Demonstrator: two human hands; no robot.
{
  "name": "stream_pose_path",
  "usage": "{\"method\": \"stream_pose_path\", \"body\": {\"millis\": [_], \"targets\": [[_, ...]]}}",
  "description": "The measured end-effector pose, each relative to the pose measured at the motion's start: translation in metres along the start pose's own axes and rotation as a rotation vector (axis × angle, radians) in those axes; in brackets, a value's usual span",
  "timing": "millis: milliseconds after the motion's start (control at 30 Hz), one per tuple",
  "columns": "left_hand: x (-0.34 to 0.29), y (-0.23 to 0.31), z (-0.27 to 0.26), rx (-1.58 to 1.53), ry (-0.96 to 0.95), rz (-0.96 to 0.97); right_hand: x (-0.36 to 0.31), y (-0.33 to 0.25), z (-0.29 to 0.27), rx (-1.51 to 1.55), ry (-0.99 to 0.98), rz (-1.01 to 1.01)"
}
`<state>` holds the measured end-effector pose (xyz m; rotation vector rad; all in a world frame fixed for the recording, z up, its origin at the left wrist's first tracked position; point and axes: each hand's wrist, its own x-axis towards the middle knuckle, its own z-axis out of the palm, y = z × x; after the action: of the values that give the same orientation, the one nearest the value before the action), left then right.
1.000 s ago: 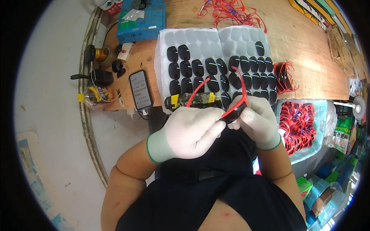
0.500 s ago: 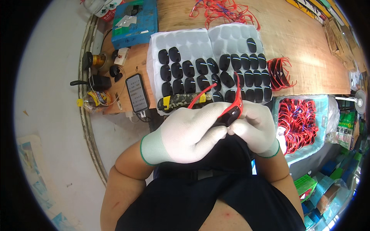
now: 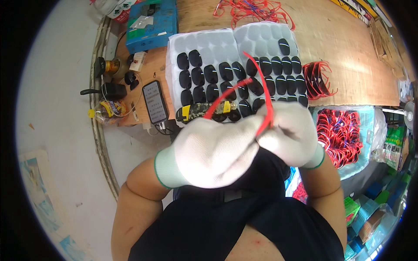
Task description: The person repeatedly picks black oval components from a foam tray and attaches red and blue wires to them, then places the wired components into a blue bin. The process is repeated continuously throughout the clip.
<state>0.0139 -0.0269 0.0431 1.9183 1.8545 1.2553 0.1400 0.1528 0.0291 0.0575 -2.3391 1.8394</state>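
Observation:
Both my hands wear white knit gloves with pale green cuffs and meet in front of my body. A pair of red-framed sunglasses (image 3: 268, 108) is gripped between them, its temples pointing away from me over a white tray (image 3: 204, 41). My left hand (image 3: 213, 152) is closed around the left part of the frame. My right hand (image 3: 289, 132) pinches the right part, fingers curled. The gloves cover the front of the frame and its lenses. In the tray lie rows of dark lenses (image 3: 210, 74). A camouflage-patterned tool with yellow bands (image 3: 207, 112) rests across its near edge.
A phone (image 3: 155, 102) and a blue box (image 3: 152, 30) are left of the tray. Red frames (image 3: 261, 13) lie heaped beyond it. To its right stand nested red glasses (image 3: 317, 80) and, lower, a turquoise basket (image 3: 368, 126) full of red frames.
The sunglasses have turned in my hands: the dark lens seen before is now covered, and the temples reach farther over the tray. My right hand has moved slightly away from me.

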Motion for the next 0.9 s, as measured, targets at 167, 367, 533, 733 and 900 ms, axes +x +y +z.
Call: {"method": "stream_pose_path", "body": {"millis": [167,367,533,733,900], "targets": [[0.012,-0.004,-0.017,0.136,-0.091,-0.04,0.015,0.007,-0.012,-0.258,0.211,-0.167],[0.002,-0.037,-0.026,-0.352,-0.224,0.019,-0.007,0.009,-0.004,-0.18,-0.246,-0.276],[-0.033,-0.193,-0.037,0.318,0.257,-1.004,-0.012,0.01,0.022,-0.105,-0.077,-0.238],[-0.073,-0.25,-0.024,0.083,0.317,-1.072,-0.025,0.008,0.026,0.04,0.031,-0.053],[-0.066,-0.213,-0.037,-0.441,0.664,-1.101,-0.036,0.014,0.027,0.216,0.149,0.053]]}}
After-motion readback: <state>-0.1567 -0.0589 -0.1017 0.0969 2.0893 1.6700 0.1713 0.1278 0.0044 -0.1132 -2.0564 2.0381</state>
